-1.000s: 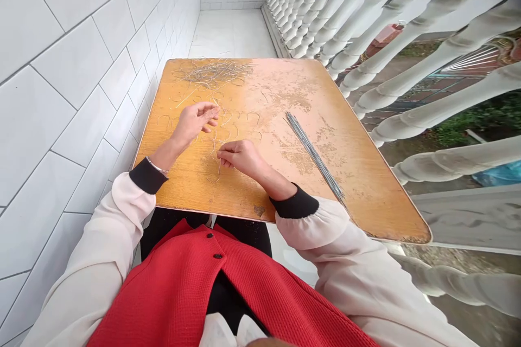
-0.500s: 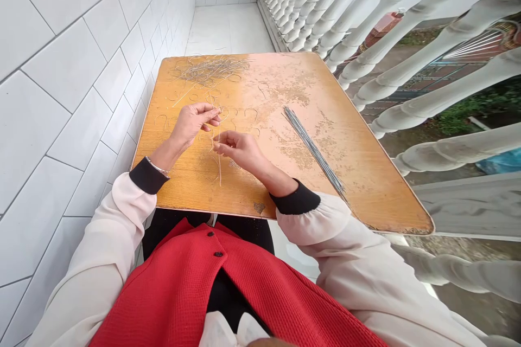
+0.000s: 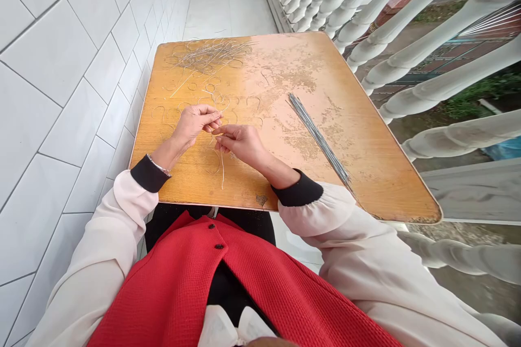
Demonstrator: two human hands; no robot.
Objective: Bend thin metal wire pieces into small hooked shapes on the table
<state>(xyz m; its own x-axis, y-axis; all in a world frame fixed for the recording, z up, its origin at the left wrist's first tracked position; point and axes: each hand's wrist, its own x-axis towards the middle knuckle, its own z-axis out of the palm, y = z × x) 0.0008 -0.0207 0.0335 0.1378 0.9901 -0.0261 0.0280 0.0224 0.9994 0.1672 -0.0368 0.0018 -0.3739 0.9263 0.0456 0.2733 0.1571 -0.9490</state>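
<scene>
My left hand [image 3: 198,123] pinches a thin, pale wire [image 3: 222,171] between thumb and fingertips, above the near left part of the table. Close beside it, my right hand [image 3: 239,141] is closed on the same wire, a little lower. The wire's tail hangs below my fingers, and a curved piece sticks out above the left fingertips. Where the two hands meet, the fingers hide the wire. Several small bent wire pieces [image 3: 253,102] lie on the table around and beyond my hands.
A worn wooden table [image 3: 391,190] with peeling patches stands before me. A tangled wire pile [image 3: 211,57] lies at its far left. A bundle of straight grey wires [image 3: 319,138] rests to the right. A tiled wall [image 3: 61,103] borders the left, white balusters [image 3: 431,97] the right.
My right hand has moved up to my left hand, so their fingertips now nearly meet on the wire. The view has tilted slightly downward.
</scene>
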